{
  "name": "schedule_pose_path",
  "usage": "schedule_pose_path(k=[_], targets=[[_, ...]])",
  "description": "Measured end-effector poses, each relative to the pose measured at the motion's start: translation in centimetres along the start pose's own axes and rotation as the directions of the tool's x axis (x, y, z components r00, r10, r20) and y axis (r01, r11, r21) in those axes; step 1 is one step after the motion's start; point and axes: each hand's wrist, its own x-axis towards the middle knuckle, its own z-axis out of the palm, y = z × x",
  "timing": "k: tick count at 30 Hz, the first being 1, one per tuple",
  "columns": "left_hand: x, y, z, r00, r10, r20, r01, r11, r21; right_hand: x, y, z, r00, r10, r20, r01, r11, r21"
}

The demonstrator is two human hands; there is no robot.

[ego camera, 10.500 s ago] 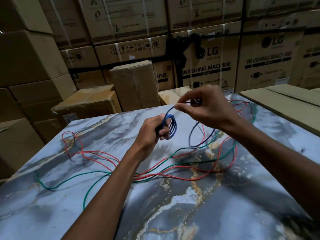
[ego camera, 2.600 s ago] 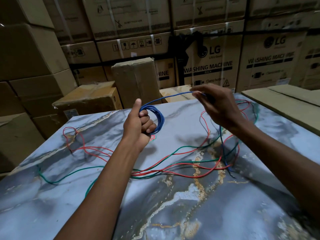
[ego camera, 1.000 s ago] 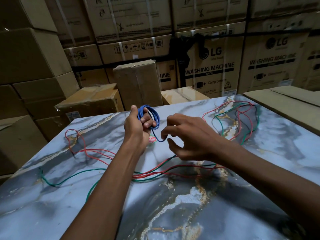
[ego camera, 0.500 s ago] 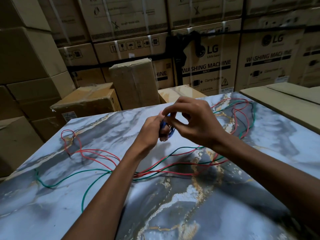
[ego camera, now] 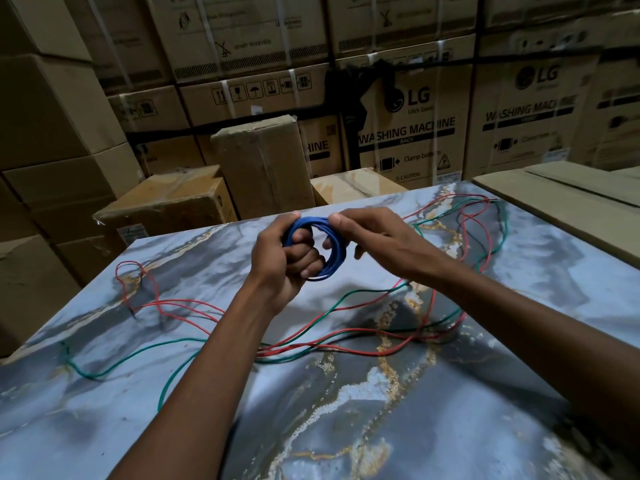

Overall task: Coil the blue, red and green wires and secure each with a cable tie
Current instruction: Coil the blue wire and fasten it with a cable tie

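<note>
While both hands [ego camera: 367,237] grip the untied blue coil [ego camera: 329,244], red wire [ego camera: 346,349] and green wire [ego camera: 138,355] lie loose on the desk [ego camera: 450,410]; no tie visible.

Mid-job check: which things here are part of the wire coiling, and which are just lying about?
Part of the job:
- blue wire coil, gripped by left hand, pinched by right hand
- red wire, loose on marble table
- green wire, loose

Lying about:
- cardboard boxes
- LG washing machine cartons

No cable tie visible.
</note>
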Motion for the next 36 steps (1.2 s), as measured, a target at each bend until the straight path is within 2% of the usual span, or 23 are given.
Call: schedule_pose_path(k=[4,8,18,26,28,31,33,36], targets=[[0.1,0.1,-0.1,0.998,0.007,-0.056,-0.012,0.995,-0.1,0.2,0.3,-0.5,0.992,0.08,0.095,-0.101,0.965,0.242],[0.1,-0.2,0.0,0.999,-0.013,-0.053,0.008,0.996,-0.089,0.1,0.9,-0.5,0.968,0.167,0.186,-0.234,0.864,0.446],[0.0,0.0,0.4,0.997,-0.046,-0.067,0.035,0.988,-0.147,0.5,0.5,0.3,0.964,0.192,0.186,-0.264,0.792,0.55],[-0.4,0.0,0.5,0.994,-0.055,-0.09,0.039,0.984,-0.173,0.4,0.2,1.2,0.979,0.185,0.09,-0.204,0.806,0.556],[-0.3,0.1,0.4,0.994,-0.048,-0.099,0.032,0.987,-0.155,0.2,0.4,1.1,0.969,0.197,0.147,-0.246,0.782,0.573],[-0.2,0.1,0.1,0.994,-0.052,-0.098,0.035,0.985,-0.169,-0.2,1.0,0.7,0.93,0.244,0.275,-0.368,0.66,0.656],[-0.2,0.0,-0.1,0.994,-0.062,-0.087,0.046,0.983,-0.178,-0.2,1.4,0.6,0.919,0.261,0.297,-0.395,0.613,0.685],[-0.2,-0.2,0.0,0.995,-0.071,-0.076,0.055,0.98,-0.192,-0.1,1.5,0.7,0.927,0.258,0.273,-0.375,0.609,0.699]])
